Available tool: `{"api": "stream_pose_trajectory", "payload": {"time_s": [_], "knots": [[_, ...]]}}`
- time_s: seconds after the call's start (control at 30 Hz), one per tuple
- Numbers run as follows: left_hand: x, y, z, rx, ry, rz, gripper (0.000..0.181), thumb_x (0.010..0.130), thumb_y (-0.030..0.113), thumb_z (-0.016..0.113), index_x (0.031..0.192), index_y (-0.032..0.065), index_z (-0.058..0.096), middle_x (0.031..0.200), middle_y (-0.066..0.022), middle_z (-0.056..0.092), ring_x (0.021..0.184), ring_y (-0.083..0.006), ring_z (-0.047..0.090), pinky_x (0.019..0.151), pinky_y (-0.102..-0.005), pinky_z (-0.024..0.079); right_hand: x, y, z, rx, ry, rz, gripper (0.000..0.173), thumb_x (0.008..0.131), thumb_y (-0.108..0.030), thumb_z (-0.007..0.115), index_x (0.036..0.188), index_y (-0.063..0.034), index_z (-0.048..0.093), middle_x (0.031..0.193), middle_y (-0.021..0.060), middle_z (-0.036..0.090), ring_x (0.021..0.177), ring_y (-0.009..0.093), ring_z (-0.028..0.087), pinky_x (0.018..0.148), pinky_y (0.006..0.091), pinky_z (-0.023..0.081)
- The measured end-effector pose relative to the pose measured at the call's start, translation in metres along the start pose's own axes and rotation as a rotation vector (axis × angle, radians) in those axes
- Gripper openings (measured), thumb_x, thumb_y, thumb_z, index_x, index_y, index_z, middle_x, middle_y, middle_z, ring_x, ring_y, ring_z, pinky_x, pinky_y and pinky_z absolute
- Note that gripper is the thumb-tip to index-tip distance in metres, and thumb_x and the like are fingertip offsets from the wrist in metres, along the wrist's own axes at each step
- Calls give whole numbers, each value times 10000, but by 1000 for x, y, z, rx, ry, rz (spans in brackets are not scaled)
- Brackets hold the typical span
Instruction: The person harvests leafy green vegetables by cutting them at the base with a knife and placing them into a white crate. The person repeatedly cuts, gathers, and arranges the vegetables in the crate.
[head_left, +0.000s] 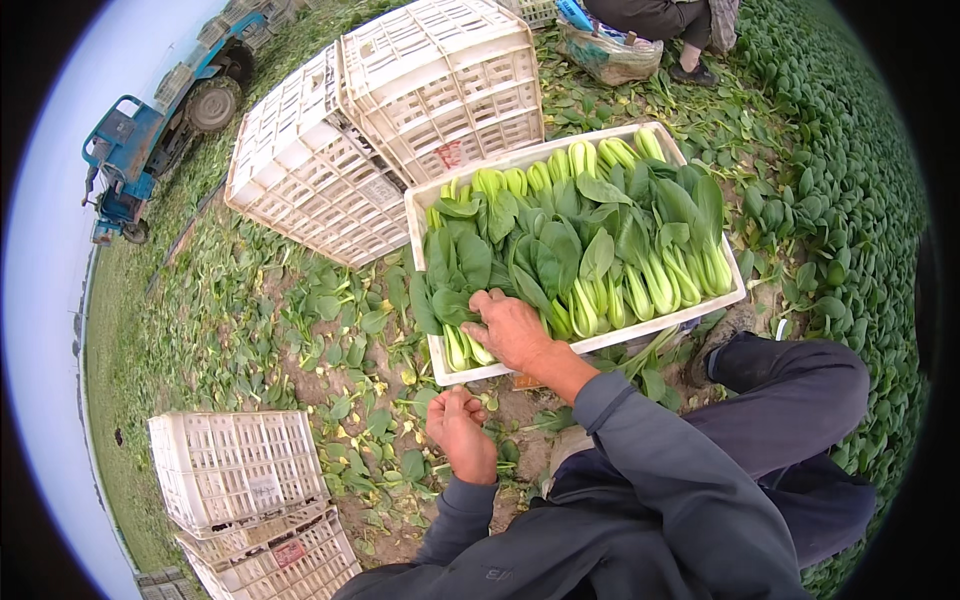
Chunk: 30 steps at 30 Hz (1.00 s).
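Observation:
A white plastic crate (585, 345) stands before me, packed with green bok choy (555, 247). Pale stems face outward along both long sides, and dark leaves overlap in the middle. My right hand (514, 330) reaches over the near rim into the crate's left part. Its fingers touch bok choy beside a small bunch (463, 346) in the near left corner; whether they grip any is hidden. Just outside that corner, below the rim, is my left hand (461, 435), its fingers curled together with nothing visible in them.
Stacked white crates (442, 82) adjoin the far left side; more crates (236, 472) stand at lower left. Loose leaves (330, 300) litter the soil. Growing greens (840, 187) line the right. Beyond, a person (675, 30) crouches by a sack (611, 56). A blue tractor (142, 150) stands far left.

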<state>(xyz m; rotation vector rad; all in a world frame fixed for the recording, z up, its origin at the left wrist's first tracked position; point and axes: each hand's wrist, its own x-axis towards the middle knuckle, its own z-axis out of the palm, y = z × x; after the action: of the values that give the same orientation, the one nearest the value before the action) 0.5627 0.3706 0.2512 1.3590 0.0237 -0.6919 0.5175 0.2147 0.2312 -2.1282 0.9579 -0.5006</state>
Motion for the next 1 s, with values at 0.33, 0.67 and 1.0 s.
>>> {"api": "stream_pose_trajectory", "payload": {"time_s": [0.33,0.67,1.0], "knots": [[-68,6,62,-1,-691,-157,129,909,79,673,849,30,570,721,-44,613,593,-92,526,573,-221,421,-100,-20,-114,1,457,10,281,805,-65,737,1049,-13,608,932,124,602,710,247,663,624,360,522],[-114,-11,143,146,-1007,-70,123,917,110,646,892,18,568,808,-78,632,656,-109,547,597,-248,443,-320,-30,-262,-23,1605,160,197,913,50,608,1107,63,574,960,72,563,734,101,553,652,230,476],[-77,-139,136,730,-895,-10,205,869,83,662,1036,-34,646,932,-120,700,795,-159,665,687,-270,507,-433,-18,-249,-37,1920,316,165,996,-46,543,1112,51,607,945,116,621,734,103,526,637,207,434]]}}
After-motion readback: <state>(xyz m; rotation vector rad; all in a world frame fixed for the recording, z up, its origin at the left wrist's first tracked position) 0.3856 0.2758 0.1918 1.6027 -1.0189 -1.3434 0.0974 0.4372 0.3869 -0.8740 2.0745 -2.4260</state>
